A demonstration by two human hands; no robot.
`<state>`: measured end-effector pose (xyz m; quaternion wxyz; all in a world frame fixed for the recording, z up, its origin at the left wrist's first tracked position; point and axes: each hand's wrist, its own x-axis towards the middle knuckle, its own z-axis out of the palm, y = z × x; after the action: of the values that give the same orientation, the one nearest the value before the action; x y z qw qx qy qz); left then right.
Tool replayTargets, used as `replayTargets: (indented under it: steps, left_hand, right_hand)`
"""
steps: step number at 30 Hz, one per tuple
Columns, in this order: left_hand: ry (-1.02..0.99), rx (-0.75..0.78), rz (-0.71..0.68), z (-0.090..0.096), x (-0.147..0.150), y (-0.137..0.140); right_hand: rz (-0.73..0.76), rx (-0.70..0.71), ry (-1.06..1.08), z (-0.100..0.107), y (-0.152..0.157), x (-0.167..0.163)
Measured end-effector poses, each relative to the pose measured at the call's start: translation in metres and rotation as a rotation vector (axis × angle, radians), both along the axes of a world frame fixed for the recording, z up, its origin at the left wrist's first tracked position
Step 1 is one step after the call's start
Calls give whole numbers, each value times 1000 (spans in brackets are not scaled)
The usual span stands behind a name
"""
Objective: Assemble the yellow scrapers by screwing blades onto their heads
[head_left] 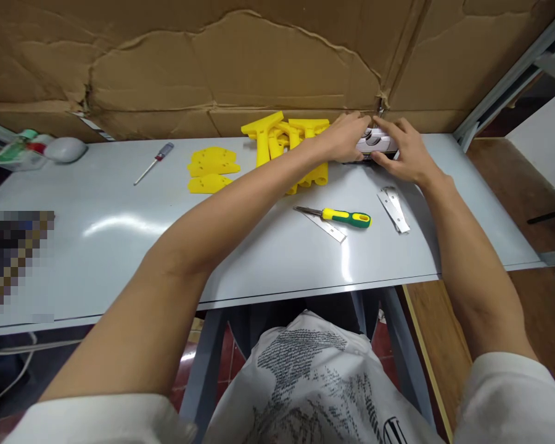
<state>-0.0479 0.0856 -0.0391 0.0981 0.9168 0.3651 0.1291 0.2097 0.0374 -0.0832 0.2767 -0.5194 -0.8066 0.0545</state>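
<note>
Both hands, left hand (346, 137) and right hand (404, 154), gripped a small grey box (374, 143) with closed fingers; loose blades (394, 209) just beside the right wrist risked a cut.

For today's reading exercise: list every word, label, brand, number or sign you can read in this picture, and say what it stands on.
No text can be read.
White shirt: dense dark print and a striped emblem, too small and blurred.
Small white box under both hands: markings not legible.
Pixelated patch at the table's left: blurred.
</note>
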Motion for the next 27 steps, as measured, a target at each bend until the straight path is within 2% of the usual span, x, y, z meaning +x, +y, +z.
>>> replayTargets:
  steps: [2, 6, 8, 13, 18, 23, 27]
  left_hand:
    - [-17, -9, 28, -6, 1, 1]
    - [-39, 41, 172, -11, 10, -3]
    - [-41, 17, 231, -11, 19, -3]
    - [-109, -74, 371, -13, 44, -6]
    - [-82, -34, 282, -11, 35, -22]
    - [-40, -30, 172, -7, 26, -29]
    - [-41, -41, 139, -10, 29, -36]
  right_hand:
    - [-8, 5, -25, -5, 2, 2]
    - [30, 79, -6, -9, 2, -3]
    - [26, 93, 8, -13, 3, -7]
    - [-105, 63, 117, -25, 16, -7]
    - [-210, -7, 131, -23, 19, -8]
    - [-302, -52, 188, -17, 17, -26]
    - [-332, -51, 331, -19, 26, -34]
